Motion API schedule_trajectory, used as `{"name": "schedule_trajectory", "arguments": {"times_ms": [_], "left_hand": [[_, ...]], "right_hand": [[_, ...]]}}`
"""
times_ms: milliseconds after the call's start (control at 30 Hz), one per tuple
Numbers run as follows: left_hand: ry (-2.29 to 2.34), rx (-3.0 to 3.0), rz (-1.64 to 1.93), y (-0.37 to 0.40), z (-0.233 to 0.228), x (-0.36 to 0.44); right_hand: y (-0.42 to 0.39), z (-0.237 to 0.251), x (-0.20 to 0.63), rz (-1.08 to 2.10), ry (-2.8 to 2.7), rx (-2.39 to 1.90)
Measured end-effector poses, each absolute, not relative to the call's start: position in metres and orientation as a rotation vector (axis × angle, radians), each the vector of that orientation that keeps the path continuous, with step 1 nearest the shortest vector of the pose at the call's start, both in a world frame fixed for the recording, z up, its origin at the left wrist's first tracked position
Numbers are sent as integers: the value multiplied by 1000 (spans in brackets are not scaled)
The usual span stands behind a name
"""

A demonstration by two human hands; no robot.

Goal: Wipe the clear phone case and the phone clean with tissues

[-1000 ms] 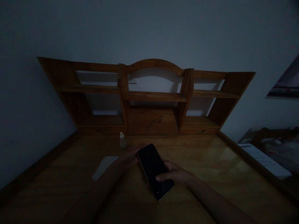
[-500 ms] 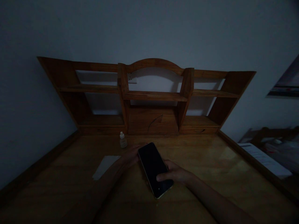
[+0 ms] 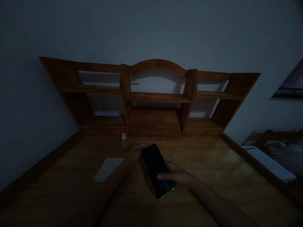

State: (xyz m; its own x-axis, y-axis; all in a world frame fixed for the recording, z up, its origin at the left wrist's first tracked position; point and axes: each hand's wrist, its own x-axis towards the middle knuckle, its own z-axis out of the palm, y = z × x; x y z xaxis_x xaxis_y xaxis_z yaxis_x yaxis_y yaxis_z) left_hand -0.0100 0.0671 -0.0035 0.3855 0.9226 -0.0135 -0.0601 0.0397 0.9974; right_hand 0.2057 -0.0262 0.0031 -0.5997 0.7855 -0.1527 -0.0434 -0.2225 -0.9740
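Note:
A dark-screened smartphone is held tilted above the desk, its top end leaning left. My right hand is closed around its lower right side, with the thumb lying across the screen. At the upper left edge, my left hand grips the same phone, its fingers partly hidden behind it. Just beyond the left wrist stands a small white-capped bottle. A sheet of white paper lies left of the phone, partly covered by my left forearm.
Along the back of the wooden desk stands a wooden shelf unit against the wall. Behind it a wall socket shows. Raised edges border the desk at both sides. To the right, beyond the edge, lies a white printed sheet or board.
My left hand has shifted slightly up along the phone's edge, and more of the paper shows. The right thumb has slid a little left on the screen. Otherwise little differs.

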Motion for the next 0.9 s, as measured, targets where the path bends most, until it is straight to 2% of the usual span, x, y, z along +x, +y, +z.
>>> {"name": "schedule_trajectory", "arguments": {"times_ms": [900], "left_hand": [[887,1396,1148,59,8,-8]], "right_hand": [[-26,1,203,1879,-1308,-950]]}}
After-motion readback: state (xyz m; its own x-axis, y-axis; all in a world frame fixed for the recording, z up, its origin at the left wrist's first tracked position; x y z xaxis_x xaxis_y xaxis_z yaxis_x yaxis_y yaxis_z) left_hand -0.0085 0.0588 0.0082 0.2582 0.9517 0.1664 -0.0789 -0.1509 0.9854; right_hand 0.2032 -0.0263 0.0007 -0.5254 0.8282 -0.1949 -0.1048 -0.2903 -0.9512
